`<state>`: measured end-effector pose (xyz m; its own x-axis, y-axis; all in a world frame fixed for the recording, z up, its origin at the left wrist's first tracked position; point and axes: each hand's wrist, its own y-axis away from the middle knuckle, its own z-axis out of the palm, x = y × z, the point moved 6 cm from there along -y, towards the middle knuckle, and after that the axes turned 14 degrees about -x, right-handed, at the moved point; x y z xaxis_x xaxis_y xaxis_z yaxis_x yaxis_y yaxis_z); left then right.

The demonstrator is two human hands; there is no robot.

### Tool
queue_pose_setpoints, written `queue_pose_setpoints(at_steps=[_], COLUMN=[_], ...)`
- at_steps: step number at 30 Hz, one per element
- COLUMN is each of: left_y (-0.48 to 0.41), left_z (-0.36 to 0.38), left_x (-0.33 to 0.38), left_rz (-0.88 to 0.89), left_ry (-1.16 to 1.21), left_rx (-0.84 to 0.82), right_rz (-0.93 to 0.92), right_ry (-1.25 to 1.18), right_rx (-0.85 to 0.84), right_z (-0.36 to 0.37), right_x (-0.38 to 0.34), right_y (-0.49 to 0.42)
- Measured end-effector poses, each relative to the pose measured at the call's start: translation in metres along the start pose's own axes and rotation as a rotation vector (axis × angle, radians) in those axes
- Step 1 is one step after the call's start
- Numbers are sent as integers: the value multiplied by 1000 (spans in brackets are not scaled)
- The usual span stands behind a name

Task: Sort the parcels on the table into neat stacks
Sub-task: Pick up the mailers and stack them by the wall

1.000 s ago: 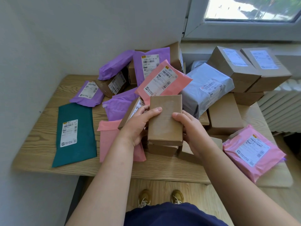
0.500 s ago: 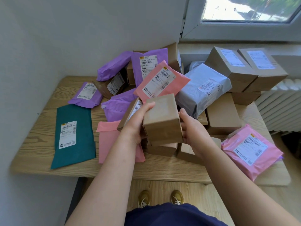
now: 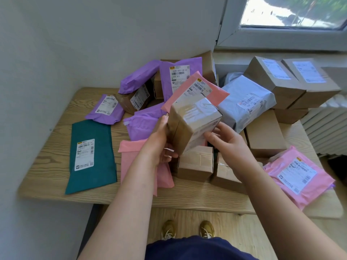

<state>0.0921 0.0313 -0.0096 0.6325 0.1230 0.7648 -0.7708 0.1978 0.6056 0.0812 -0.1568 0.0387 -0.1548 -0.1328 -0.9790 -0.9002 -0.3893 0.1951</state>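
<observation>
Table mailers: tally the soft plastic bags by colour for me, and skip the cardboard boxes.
Purple mailers: 4
Salmon mailers: 2
Bright pink mailer: 1
Green mailer: 1
Grey mailer: 1
Total: 9 visible; the pile may hide more.

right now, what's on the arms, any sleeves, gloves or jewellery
The left arm and right arm are bare as far as the view shows: no sleeves, gloves, watch or bracelets. No rings show on the fingers. At the bottom edge is a dark navy garment.
</observation>
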Motion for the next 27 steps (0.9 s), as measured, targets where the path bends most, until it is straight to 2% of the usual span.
queue_pose_setpoints(at_steps=[6, 11, 19, 23, 27], left_y=[5, 7, 6, 9, 16], left_z=[-21, -39, -43, -33, -24], left_x=[14, 17, 19, 17, 23], left_rz=[169, 178, 199, 197, 278], left_ry=[-122, -101, -74, 3, 122], left_rx=[77, 20, -31, -183, -297], right_rz=[39, 25, 99, 153, 160], right_ry=[-48, -81, -99, -64, -113], right_rx=[68, 93, 267, 278, 254], right_z=[11, 22, 34, 28, 16], right_x=[4, -1, 7, 11, 7], right_y=[-4, -8, -8, -9, -15])
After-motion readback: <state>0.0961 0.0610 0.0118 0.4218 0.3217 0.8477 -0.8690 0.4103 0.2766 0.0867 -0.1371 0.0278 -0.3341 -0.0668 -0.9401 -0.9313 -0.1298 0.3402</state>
